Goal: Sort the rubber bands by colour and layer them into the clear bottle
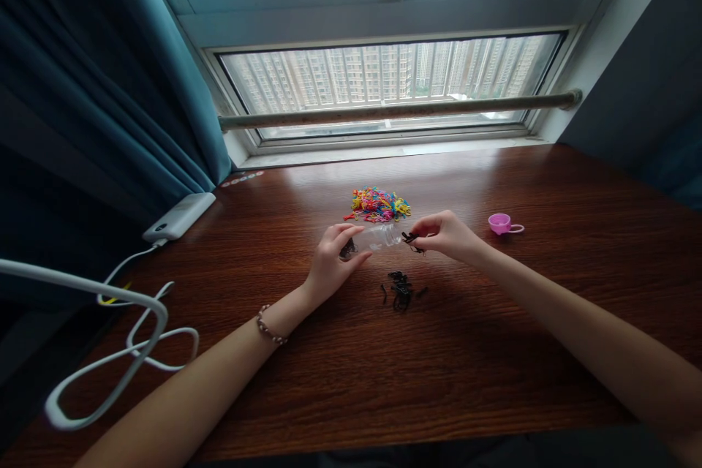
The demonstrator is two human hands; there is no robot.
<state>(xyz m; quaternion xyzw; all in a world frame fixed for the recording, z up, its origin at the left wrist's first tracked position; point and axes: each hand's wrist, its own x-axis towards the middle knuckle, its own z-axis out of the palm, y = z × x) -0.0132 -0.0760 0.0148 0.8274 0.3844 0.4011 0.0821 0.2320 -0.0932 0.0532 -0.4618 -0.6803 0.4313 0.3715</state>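
Note:
My left hand (336,257) is wrapped around a clear plastic bottle (378,237) that lies tilted on its side, its mouth toward the right. Dark bits show inside at its bottom end. Close to that mouth, my right hand (442,234) pinches a small bunch of black hair ties (412,240). Below the two hands, a small pile of black hair ties (401,291) rests on the table, with a few stray ones beside it. Just behind the bottle lies a heap of multicoloured hair ties (379,203).
A pink cup-shaped lid with a loop handle (499,224) stands on the wooden table (493,365) at the right. At the left are a white power bank (180,216) and a looped white cable (148,300). A window with a rail (400,111) lies beyond the table.

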